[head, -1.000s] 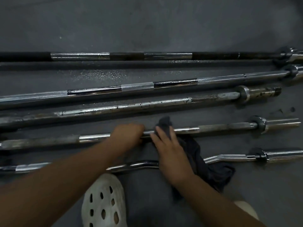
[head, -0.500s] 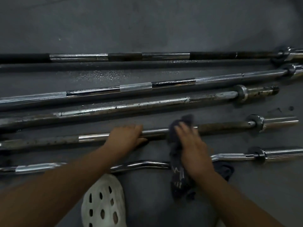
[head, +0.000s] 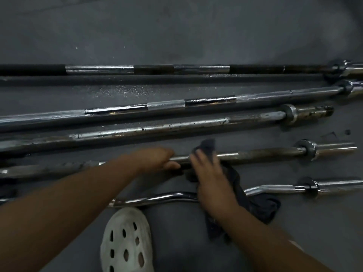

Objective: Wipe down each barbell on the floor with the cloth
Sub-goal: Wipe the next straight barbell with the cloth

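Right grip (head: 213, 173) has slid back left along the barbell (head: 261, 154) since half a second ago and now sits near left grip (head: 155, 159). Cloth (head: 207, 147) is draped over that bar (second from near, on the floor (head: 176, 36)), with its tail trailing across the curl bar (head: 157, 198). Right fingers lie fairly straight, pressing cloth onto the shaft; thumb hidden, hand motion-blurred. Left grip is wrapped round the shaft, pinning it. Judgement: bar is heavy, stiff and likely rolls if unpinned, so hold it mid-shaft. Cloth is limp and bunches; keep it folded over. Bar's left end is cut off by the frame. Rust versus grime is hard to tell.
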Tool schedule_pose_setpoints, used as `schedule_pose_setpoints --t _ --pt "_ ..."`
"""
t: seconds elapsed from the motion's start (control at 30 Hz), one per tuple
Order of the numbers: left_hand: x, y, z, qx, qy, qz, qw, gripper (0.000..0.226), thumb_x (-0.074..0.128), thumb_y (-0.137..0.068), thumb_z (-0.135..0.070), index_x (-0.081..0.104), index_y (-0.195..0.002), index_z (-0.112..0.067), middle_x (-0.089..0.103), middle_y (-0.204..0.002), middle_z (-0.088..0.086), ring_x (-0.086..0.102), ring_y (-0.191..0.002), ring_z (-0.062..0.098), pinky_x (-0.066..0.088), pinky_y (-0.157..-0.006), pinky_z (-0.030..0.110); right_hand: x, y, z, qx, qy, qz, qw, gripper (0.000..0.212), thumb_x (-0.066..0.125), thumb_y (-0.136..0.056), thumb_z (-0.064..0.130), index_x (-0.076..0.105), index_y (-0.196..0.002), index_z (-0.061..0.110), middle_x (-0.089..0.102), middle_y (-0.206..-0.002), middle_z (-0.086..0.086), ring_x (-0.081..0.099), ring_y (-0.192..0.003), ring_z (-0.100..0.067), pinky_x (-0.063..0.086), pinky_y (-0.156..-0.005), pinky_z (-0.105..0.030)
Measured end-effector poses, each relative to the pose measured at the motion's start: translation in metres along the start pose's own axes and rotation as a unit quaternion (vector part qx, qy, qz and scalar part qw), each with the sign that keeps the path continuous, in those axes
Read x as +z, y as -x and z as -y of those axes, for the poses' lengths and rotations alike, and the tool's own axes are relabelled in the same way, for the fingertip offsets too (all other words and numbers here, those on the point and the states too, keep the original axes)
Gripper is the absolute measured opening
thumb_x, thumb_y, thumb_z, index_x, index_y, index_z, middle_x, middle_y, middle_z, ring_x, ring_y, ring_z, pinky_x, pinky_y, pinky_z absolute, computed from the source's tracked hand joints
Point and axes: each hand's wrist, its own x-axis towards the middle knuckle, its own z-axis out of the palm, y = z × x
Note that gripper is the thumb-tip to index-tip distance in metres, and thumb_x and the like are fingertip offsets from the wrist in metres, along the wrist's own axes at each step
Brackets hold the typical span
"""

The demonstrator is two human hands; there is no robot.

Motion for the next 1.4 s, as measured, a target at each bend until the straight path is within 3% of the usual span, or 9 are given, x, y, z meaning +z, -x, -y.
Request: schedule_pose_setpoints --t 0.1,0.2,0.4,0.57,0.73,0.9,1.07,1.27,1.4 --pt "0.011 0.004 -0.001 -0.005 -0.088 -0.127 0.988 0.043 0.042 -0.095 -0.059 0.053 -0.111 -0.020 0.064 -0.107 0.007 0.064 -0.097 0.031 0.042 -0.070 0.033 -0.009 -0.002 -0.016 -0.063 -0.009 -0.005 0.998 0.094 0.057 -0.071 -0.008 0.028 -0.155 0.022 0.010 -0.164 0.009 0.015 -0.150 -0.035 0.027 -0.116 -0.041" --pt "0.041 0.026 -0.020 -0.024 -0.162 -0.271 0.949 0.039 0.044 -0.091 -0.054 0.059 -0.097 -0.019 0.063 -0.087 0.005 0.065 -0.077 0.031 0.044 -0.059 0.034 -0.016 0.000 -0.048 0.127 -0.033 -0.058 0.990 0.082 0.055 -0.076 -0.007 0.032 -0.152 0.015 0.010 -0.165 0.003 0.015 -0.149 -0.037 0.029 -0.117 -0.049" --pt "-0.009 -0.009 -0.007 -0.038 0.054 0.059 0.996 0.046 0.057 -0.090 -0.058 0.062 -0.111 -0.018 0.068 -0.112 0.011 0.061 -0.089 0.022 0.039 -0.070 0.027 0.003 -0.002 0.007 -0.089 -0.002 0.025 0.996 0.090 0.053 -0.075 -0.006 0.027 -0.153 0.029 0.015 -0.164 0.007 0.013 -0.150 -0.035 0.036 -0.111 -0.045" --pt "0.032 0.021 -0.019 -0.066 -0.114 -0.213 0.968 0.051 0.044 -0.088 -0.068 0.051 -0.105 -0.021 0.066 -0.100 0.007 0.065 -0.092 0.031 0.046 -0.068 0.035 -0.017 -0.001 -0.045 0.142 -0.007 -0.037 0.989 0.080 0.059 -0.078 -0.001 0.033 -0.150 0.021 0.016 -0.163 0.002 0.016 -0.148 -0.036 0.036 -0.112 -0.051" --pt "-0.006 0.002 -0.009 -0.044 -0.009 0.019 0.999 0.051 0.050 -0.092 -0.061 0.055 -0.116 -0.017 0.064 -0.117 0.011 0.061 -0.105 0.028 0.040 -0.075 0.030 0.008 0.001 0.013 -0.078 0.032 0.019 0.996 0.087 0.052 -0.074 -0.001 0.028 -0.153 0.026 0.018 -0.163 0.006 0.016 -0.149 -0.040 0.043 -0.107 -0.049" --pt "0.030 0.023 -0.025 -0.054 -0.119 -0.259 0.957 0.037 0.055 -0.090 -0.054 0.056 -0.101 -0.019 0.066 -0.099 0.007 0.065 -0.090 0.031 0.047 -0.067 0.035 -0.014 -0.001 -0.044 0.090 0.014 -0.047 0.995 0.090 0.062 -0.069 -0.006 0.034 -0.151 0.021 0.023 -0.162 0.002 0.023 -0.146 -0.037 0.045 -0.104 -0.051" --pt "-0.005 -0.007 -0.009 -0.107 0.059 0.063 0.991 0.042 0.073 -0.076 -0.056 0.067 -0.102 -0.024 0.070 -0.096 0.002 0.064 -0.081 0.019 0.048 -0.072 0.027 -0.003 0.000 0.014 -0.028 0.027 0.036 0.999 0.088 0.064 -0.074 0.016 0.027 -0.153 0.028 0.017 -0.163 0.005 0.014 -0.148 -0.038 0.041 -0.108 -0.048" --pt "0.018 0.020 -0.028 -0.097 -0.138 -0.154 0.974 0.040 0.053 -0.091 -0.054 0.046 -0.115 -0.022 0.063 -0.116 0.004 0.062 -0.104 0.028 0.042 -0.072 0.033 -0.020 -0.005 -0.034 0.140 0.017 -0.019 0.990 0.081 0.065 -0.079 0.010 0.031 -0.151 0.024 0.017 -0.162 0.004 0.013 -0.148 -0.036 0.040 -0.109 -0.051" --pt "0.000 -0.001 -0.012 -0.069 0.002 0.018 0.997 0.044 0.063 -0.088 -0.052 0.055 -0.116 -0.019 0.064 -0.117 0.010 0.061 -0.103 0.027 0.044 -0.080 0.031 -0.001 -0.004 0.016 0.027 0.021 0.025 0.999 0.091 0.060 -0.078 0.007 0.016 -0.156 0.025 0.008 -0.164 0.005 0.001 -0.149 -0.041 0.038 -0.109 -0.047"
